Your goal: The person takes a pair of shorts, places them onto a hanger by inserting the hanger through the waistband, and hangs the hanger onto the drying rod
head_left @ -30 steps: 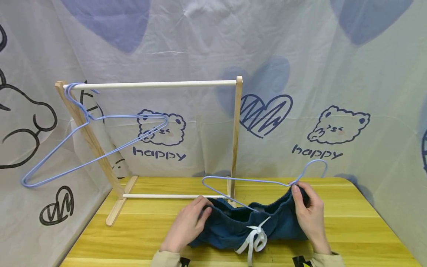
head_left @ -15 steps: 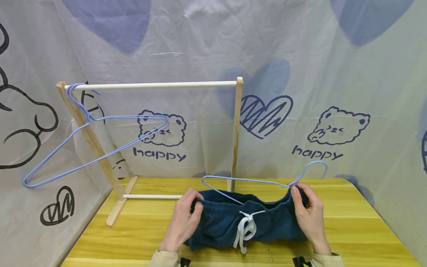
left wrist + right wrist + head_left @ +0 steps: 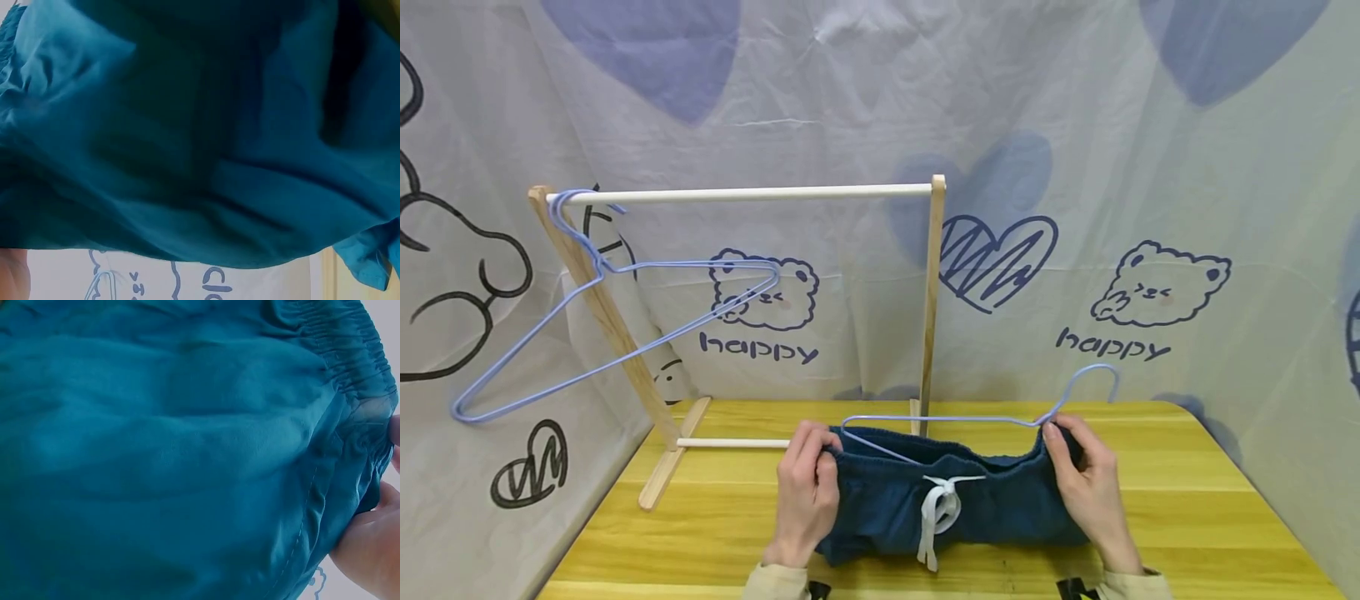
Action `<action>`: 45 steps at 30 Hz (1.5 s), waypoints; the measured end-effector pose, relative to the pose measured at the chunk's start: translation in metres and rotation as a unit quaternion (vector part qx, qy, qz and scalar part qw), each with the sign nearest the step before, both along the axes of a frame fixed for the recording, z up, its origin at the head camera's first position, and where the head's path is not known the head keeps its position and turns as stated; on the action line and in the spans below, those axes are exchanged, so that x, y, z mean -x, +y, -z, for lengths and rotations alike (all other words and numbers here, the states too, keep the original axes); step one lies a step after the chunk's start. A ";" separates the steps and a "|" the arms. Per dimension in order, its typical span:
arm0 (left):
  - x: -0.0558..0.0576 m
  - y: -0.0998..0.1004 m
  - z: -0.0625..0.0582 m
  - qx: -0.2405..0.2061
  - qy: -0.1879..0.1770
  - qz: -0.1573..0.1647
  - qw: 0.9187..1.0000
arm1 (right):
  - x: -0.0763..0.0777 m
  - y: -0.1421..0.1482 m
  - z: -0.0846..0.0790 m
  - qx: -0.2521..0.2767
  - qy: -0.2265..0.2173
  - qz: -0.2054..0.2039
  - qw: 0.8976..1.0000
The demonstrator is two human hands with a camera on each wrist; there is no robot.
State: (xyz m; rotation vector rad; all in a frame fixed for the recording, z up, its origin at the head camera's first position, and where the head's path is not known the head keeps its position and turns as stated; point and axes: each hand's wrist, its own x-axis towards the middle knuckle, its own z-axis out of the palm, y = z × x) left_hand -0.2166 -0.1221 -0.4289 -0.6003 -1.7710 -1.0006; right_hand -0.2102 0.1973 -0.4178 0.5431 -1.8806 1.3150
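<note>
a: item?
b: dark blue shorts (image 3: 955,508), lower centre on the table (image 3: 700,533); soft, light, limp. my left hand (image 3: 805,492) and right hand (image 3: 1086,487) pinch the waistband ends by the hanger (image 3: 940,419).

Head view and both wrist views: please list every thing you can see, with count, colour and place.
shorts: one, dark blue with a white drawstring, on the table, held at both ends of the waistband
hanger in the shorts: one, light blue, at the waistband
hanger on the rack: one, light blue, hanging at the left end
rack: one, pale wood with white rods, far side of the table
table: one, yellow wood
backdrop: one, white with blue prints, behind
left hand: grips the waistband
right hand: grips waistband and hanger
</note>
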 end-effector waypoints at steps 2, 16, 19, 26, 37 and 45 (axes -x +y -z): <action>0.001 0.000 0.000 -0.002 0.022 -0.001 1.000 | 0.000 0.001 0.001 -0.004 -0.005 -0.009 1.000; -0.001 -0.005 -0.003 0.031 0.051 0.037 0.998 | 0.000 0.002 0.001 -0.057 -0.005 -0.026 0.998; -0.002 -0.007 -0.005 0.060 0.046 0.038 0.996 | 0.000 0.002 0.001 -0.062 0.000 -0.033 0.998; -0.004 -0.008 -0.008 0.140 0.005 0.021 0.990 | 0.001 -0.001 0.003 -0.088 0.014 -0.025 0.996; -0.007 -0.001 -0.009 0.203 -0.028 -0.006 0.979 | 0.000 -0.007 0.005 -0.120 0.020 -0.048 0.991; -0.012 0.013 -0.012 0.226 -0.029 0.004 0.974 | -0.002 -0.012 0.006 -0.132 -0.010 -0.067 0.989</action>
